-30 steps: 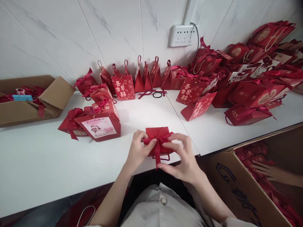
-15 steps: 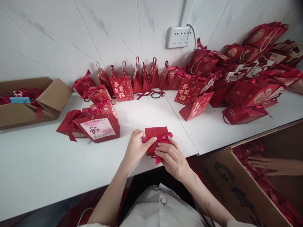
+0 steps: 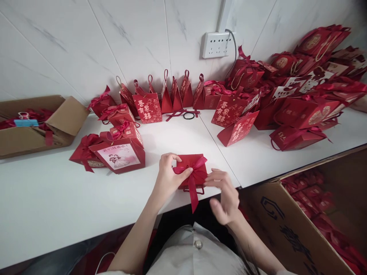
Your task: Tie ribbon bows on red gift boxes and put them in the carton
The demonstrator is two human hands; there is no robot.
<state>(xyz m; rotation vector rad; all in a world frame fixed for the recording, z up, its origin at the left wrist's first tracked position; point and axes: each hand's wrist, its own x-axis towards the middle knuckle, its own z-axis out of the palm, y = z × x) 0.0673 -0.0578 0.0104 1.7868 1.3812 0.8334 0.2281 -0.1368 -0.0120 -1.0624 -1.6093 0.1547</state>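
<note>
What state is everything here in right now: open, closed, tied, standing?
small red box: closed, lying flat.
ribbon: looped in a bow, one tail hanging down.
left hand: clamped on the box at the bow.
right hand: open, beside the box.
left carton: flap open.
right carton: open.
row of gift bags: standing upright.

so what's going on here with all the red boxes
A person at a white table has a small red gift box at the near edge. Their left hand pinches the ribbon at the bow on top, while the right hand is open just beside the box, off the ribbon. One ribbon tail hangs over the table edge. More red bags line the wall, and a cardboard carton sits at the right.
</note>
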